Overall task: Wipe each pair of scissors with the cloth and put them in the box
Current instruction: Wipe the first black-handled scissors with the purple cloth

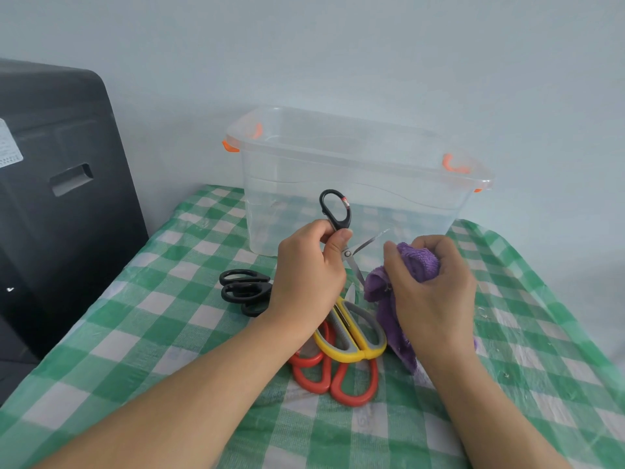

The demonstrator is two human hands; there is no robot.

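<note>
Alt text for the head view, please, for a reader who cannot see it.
A left hand holds open black-handled scissors while the right hand grips a purple cloth around one blade. More scissors lie on the green checked tablecloth, before a clear plastic box.

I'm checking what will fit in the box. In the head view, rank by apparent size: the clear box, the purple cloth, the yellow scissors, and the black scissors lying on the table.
1. Clear box, by far the largest.
2. Purple cloth and yellow scissors: look alike, both partly hidden by hands, so unranked.
3. Black scissors, smallest, but farther away and partly hidden.
</note>
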